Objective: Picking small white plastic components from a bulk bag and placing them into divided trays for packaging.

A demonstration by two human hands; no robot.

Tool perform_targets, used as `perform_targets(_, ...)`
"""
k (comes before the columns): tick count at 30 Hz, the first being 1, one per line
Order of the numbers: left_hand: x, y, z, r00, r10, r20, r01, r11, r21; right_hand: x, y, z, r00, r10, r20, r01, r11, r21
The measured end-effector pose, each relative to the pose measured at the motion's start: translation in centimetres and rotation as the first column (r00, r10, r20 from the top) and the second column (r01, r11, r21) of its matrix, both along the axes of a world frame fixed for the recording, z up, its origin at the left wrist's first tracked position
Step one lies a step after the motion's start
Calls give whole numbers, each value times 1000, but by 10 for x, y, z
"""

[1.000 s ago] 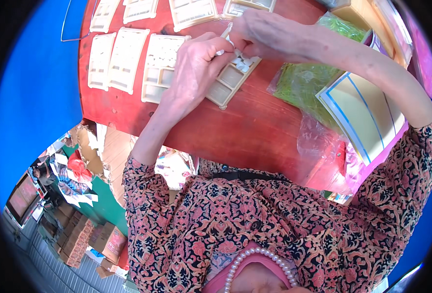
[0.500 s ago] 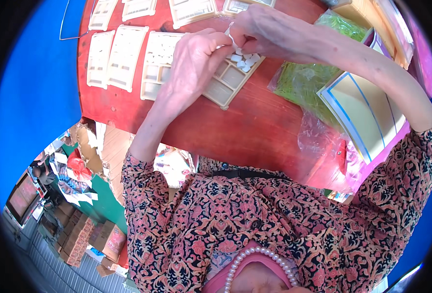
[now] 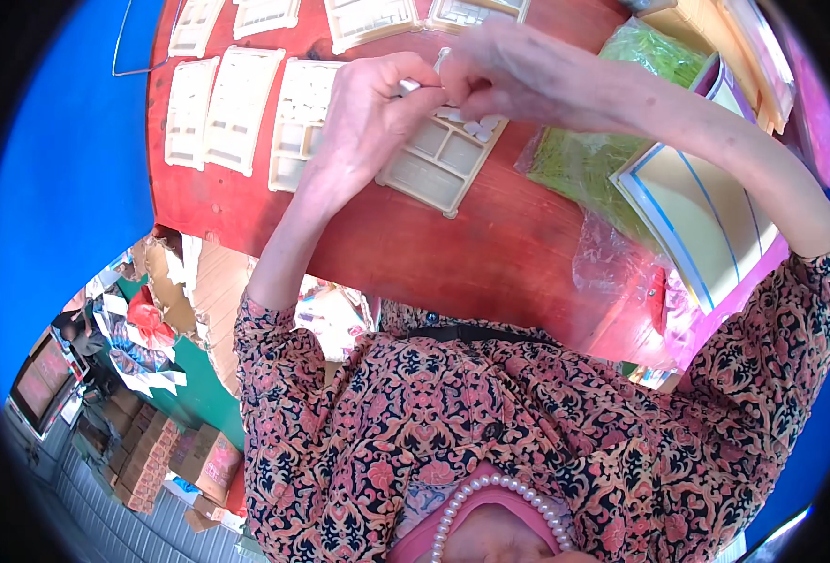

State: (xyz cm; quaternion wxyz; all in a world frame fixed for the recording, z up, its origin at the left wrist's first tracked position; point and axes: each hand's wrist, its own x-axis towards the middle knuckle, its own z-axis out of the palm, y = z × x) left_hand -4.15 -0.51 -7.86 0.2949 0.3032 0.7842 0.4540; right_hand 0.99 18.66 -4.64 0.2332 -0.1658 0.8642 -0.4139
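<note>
My left hand (image 3: pixel 373 117) has thumb and forefinger closed on a small white piece (image 3: pixel 407 86). Against those fingertips, my right hand (image 3: pixel 509 80) is curled in a pinch; what its fingers hold, if anything, is hidden. Beneath both hands lies a cream compartment tray (image 3: pixel 440 183) on the red table. Small white pieces (image 3: pixel 479 129) sit in its far compartments, partly covered by my right hand. Close by on the left, another cream tray (image 3: pixel 288 174) holds white bits in its far part, and my left wrist overlaps its edge.
More cream trays (image 3: pixel 241 108) stand in rows at the left and far side of the red table (image 3: pixel 415 263). To the right are a clear bag of green material (image 3: pixel 588 164) and a pale blue-edged box (image 3: pixel 692 225). Cardboard boxes (image 3: pixel 148 460) stand at lower left.
The tray under my hands has shifted slightly right and turned. My right hand has dipped a little and covers more of the white pieces. The white piece in my left fingers shows more plainly.
</note>
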Motion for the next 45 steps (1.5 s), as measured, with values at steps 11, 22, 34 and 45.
perform_targets(11,-6,-3,2,966,-4,258,-7,999,41,-2,-1,-7,954,-3,-300,31,996,89)
perform_targets(22,2,-11,21,795,90,600,-228,961,158,-12,59,-25,985,-14,-171,23,999,48)
perform_targets(34,18,7,7,992,61,114,-83,977,197,-9,-2,22,994,-5,113,8,1000,-23)
perform_targets(45,26,28,10,995,63,-79,-48,982,181,-25,29,16,924,23,380,21,994,-111)
